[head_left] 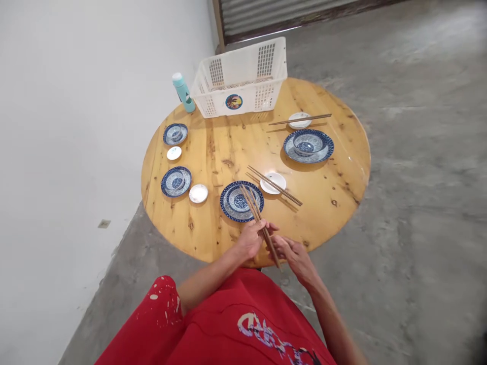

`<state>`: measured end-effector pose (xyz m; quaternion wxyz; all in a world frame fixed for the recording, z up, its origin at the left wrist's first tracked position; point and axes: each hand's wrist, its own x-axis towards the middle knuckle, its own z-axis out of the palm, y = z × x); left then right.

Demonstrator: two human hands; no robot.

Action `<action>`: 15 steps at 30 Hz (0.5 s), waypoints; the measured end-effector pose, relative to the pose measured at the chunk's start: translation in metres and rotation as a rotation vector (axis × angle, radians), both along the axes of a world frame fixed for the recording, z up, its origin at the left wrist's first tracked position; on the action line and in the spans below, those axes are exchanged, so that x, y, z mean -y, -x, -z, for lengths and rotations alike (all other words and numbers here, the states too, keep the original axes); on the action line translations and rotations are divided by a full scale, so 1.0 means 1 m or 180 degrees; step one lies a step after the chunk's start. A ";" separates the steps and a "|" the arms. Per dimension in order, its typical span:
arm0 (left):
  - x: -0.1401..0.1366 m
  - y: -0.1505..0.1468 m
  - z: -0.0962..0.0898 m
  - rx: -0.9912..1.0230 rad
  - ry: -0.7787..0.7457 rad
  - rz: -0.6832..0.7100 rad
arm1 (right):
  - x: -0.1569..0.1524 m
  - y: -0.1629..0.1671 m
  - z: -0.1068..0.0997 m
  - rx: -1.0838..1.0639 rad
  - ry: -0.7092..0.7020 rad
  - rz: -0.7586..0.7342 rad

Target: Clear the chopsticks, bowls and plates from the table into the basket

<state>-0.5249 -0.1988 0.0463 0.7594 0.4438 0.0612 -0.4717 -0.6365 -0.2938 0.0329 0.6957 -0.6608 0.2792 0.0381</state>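
My left hand [253, 239] is closed around a small bunch of brown chopsticks [251, 205], its thumb across them. They slant over a blue-and-white bowl and plate [227, 209] at the near edge of the table. My right hand [291, 253] has its fingers curled on the lower part of the bunch; some fingertips are hidden behind the sticks. Just beyond my hands, a pair of chopsticks [291, 196] rests across a small white dish [272, 188]. Farther right, another pair [319, 117] lies across a second small dish [299, 124], behind a blue-patterned plate [327, 152] with a bowl on it.
On the round wooden table [228, 147], two more plates with bowls [164, 188] [166, 137] stand at the left, near small white dishes [198, 193] [174, 153]. A white plastic basket [249, 104] and a turquoise bottle [182, 92] are at the back. A white wall [76, 126] borders the left.
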 end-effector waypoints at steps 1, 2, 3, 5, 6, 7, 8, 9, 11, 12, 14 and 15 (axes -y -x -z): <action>0.003 -0.007 -0.003 -0.0058 0.0064 -0.0163 | 0.011 -0.005 0.004 -0.0003 0.0412 0.0147; 0.005 -0.013 -0.006 -0.0112 0.0109 -0.0287 | 0.022 -0.011 0.009 0.0015 0.0965 0.0323; 0.006 -0.018 -0.008 -0.0170 0.0145 -0.0368 | 0.034 -0.019 0.014 0.0043 0.1594 0.0495; 0.005 -0.024 -0.011 -0.0283 0.0197 -0.0436 | 0.057 -0.038 0.024 0.0035 0.2751 0.0704; 0.005 -0.026 -0.012 -0.0331 0.0210 -0.0449 | 0.068 -0.048 0.028 -0.0045 0.3171 0.0701; 0.005 -0.026 -0.011 -0.0374 0.0208 -0.0449 | 0.076 -0.057 0.031 -0.0196 0.3483 0.0624; 0.004 -0.025 -0.009 -0.0411 0.0184 -0.0442 | 0.083 -0.066 0.034 -0.0412 0.3713 0.0473; 0.005 -0.023 -0.007 -0.0443 0.0146 -0.0433 | 0.089 -0.074 0.036 -0.0667 0.3878 0.0278; 0.007 -0.020 -0.003 -0.0469 0.0037 -0.0414 | 0.094 -0.085 0.037 -0.1168 0.4027 -0.0178; 0.008 -0.018 -0.001 -0.0456 -0.0021 -0.0407 | 0.095 -0.089 0.037 -0.1396 0.4013 -0.0400; 0.012 -0.016 0.002 -0.0383 -0.0114 -0.0390 | 0.093 -0.089 0.037 -0.1785 0.3856 -0.0706; 0.014 -0.016 0.003 -0.0331 -0.0152 -0.0385 | 0.091 -0.087 0.037 -0.1906 0.3743 -0.0773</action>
